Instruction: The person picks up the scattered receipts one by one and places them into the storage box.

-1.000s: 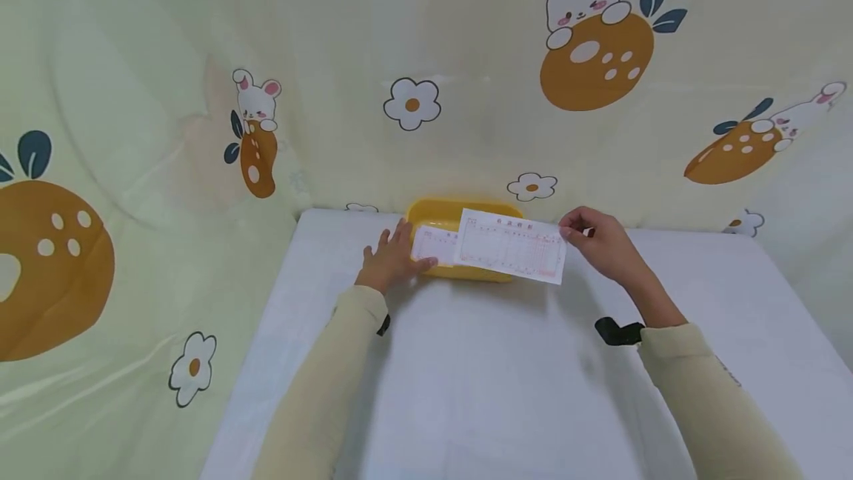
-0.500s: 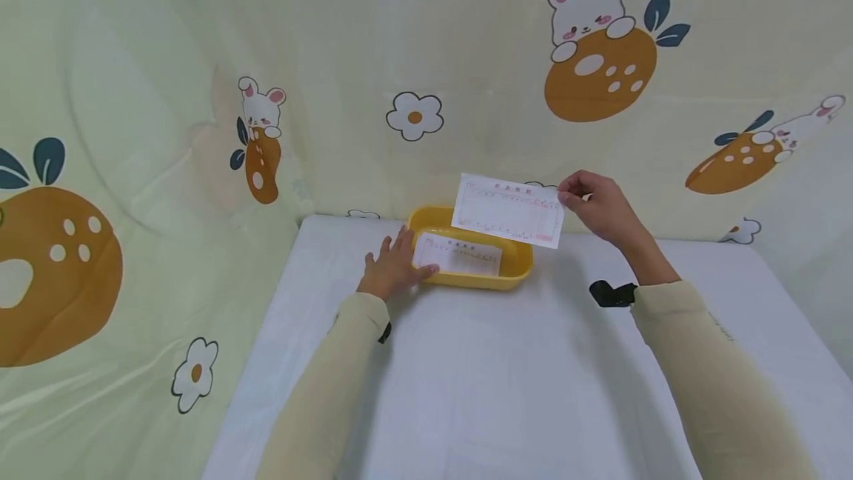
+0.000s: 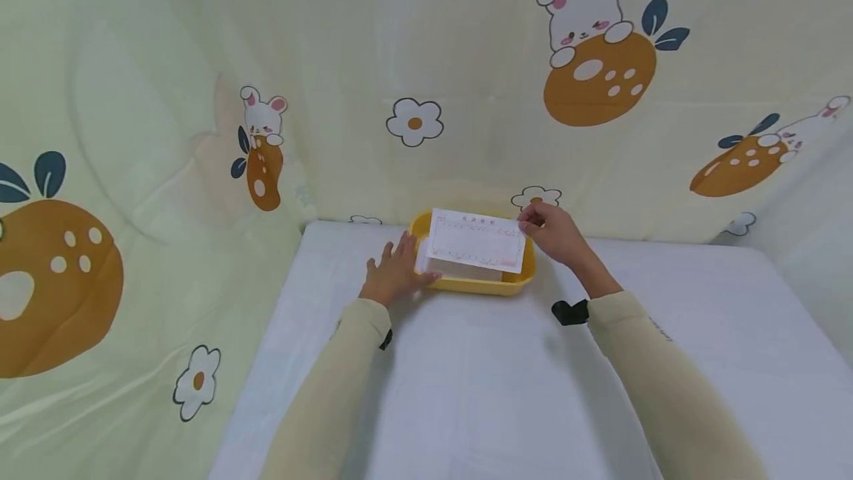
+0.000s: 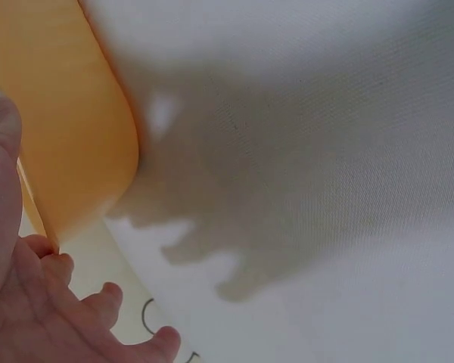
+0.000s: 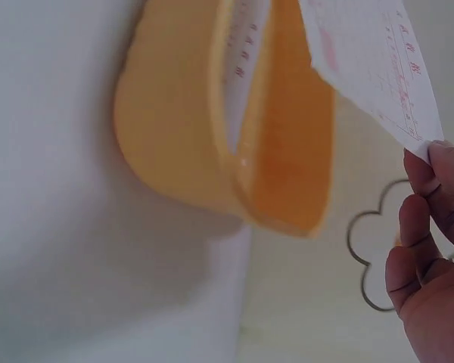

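A yellow plastic basin (image 3: 470, 287) stands at the back of the table. My left hand (image 3: 395, 270) rests on its left end, fingers spread, the thumb lying at the front rim. In the left wrist view the fingertips touch the basin's rim (image 4: 32, 203). With thumb and index finger, my right hand (image 3: 554, 234) pinches the right corner of a white printed paper form (image 3: 476, 240), which has red lettering and hangs tilted over the basin. Beneath it another printed form (image 3: 460, 269) lies in the basin, partly covered from above; the right wrist view shows its red lettering (image 5: 246, 51).
A white cloth (image 3: 466, 376) covers the table. Behind it and on the left hangs a pale curtain (image 3: 333, 95) with rabbit and flower prints. The basin stands close to the table's back edge.
My right hand first raised the form away from the one in the basin, then brought it left and down over the basin. The left hand stays on the basin's left end.
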A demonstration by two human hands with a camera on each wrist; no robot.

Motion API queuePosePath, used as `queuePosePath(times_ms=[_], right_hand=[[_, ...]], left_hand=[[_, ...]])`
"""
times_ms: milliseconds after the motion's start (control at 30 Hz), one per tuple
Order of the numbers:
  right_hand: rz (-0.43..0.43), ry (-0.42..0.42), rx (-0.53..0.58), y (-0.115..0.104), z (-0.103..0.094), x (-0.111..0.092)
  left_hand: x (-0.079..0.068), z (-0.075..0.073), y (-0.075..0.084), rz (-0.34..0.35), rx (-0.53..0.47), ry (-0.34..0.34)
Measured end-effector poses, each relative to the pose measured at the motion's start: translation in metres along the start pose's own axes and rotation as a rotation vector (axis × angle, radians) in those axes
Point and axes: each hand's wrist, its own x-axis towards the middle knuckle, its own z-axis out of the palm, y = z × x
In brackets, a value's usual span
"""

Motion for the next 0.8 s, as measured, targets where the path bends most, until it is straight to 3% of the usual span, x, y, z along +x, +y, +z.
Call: queuePosePath(times_ms=[367, 800], right_hand=[[-0.025, -0.009, 0.028, -0.004, 0.038, 0.012], [0.001, -0.022, 0.022, -0.002, 0.048, 0.01]], left_hand=[[-0.006, -0.004, -0.003, -0.012, -0.013, 0.009], [-0.004, -0.007, -0.004, 0.007, -0.024, 0.021]])
